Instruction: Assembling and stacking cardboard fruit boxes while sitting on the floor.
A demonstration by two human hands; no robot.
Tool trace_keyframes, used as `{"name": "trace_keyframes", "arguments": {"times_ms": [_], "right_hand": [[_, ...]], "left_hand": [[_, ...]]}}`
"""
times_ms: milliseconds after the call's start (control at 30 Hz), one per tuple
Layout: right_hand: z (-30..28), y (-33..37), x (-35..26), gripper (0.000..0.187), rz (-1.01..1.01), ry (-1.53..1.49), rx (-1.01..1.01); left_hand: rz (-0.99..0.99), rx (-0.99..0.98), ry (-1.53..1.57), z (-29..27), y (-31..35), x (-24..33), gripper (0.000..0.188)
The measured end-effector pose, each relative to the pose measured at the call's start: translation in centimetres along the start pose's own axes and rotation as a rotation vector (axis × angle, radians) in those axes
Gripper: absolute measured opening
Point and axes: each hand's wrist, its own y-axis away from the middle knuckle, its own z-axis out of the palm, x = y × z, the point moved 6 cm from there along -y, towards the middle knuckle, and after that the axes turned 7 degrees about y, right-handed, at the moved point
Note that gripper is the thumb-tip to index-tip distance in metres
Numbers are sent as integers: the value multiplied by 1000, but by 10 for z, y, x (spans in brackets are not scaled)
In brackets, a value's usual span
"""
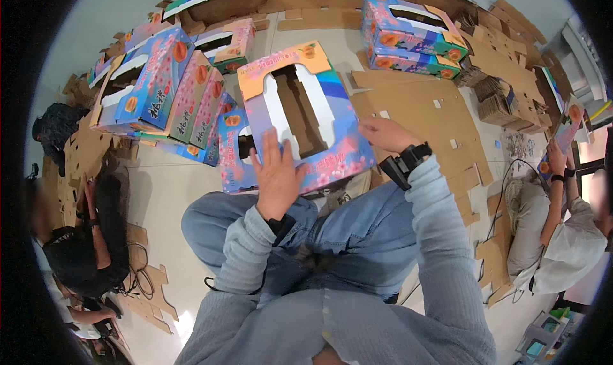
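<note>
A printed cardboard fruit box (345, 149) in blue, pink and purple tilts in front of my knees, with an orange flap at its far end. Through the long cut-out in its top, brown cardboard shows inside. My left hand (279, 180) lies on the near left part of this box, fingers spread. At the right edge, my right hand (388, 135) grips the box's side with bent fingers; the fingertips are partly hidden. Another printed box (233, 121) is partly covered at its left.
Finished-looking printed boxes (153, 84) are stacked at the left, and more boxes (408, 39) stand at the far right. Flat brown cardboard sheets (421, 109) cover floor to the right, near bundled cardboard (504, 103). A person (562, 231) sits at the right, another (83, 250) at the left.
</note>
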Motion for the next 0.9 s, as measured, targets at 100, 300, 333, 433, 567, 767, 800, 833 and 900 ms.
{"name": "trace_keyframes", "arguments": {"times_ms": [100, 300, 333, 433, 567, 767, 800, 833, 900], "right_hand": [[5, -3, 13, 38, -34, -278, -61], [15, -17, 18, 42, -24, -79, 3], [18, -19, 17, 44, -56, 5, -52], [19, -24, 15, 51, -139, -171, -229], [19, -32, 26, 56, -4, -266, -420], [23, -34, 34, 49, 40, -342, -364], [23, -35, 34, 49, 17, -352, -354], [25, -35, 34, 48, 0, -418, -358], [27, -38, 36, 48, -18, -484, -366]], "left_hand": [[46, 3, 294, 12, -32, 10, 75], [-204, -82, 1140, 74, -97, 17, 64], [-264, -94, 1211, 83, -98, 17, 61], [-497, -371, 1307, 110, -100, 12, 46], [-690, -637, 1472, 127, -102, 10, 33], [-876, -729, 1315, 119, -96, 8, 39], [-889, -752, 1284, 118, -93, 12, 41], [-901, -775, 1254, 116, -91, 15, 43], [-760, -630, 1495, 107, -99, 30, 28]]}}
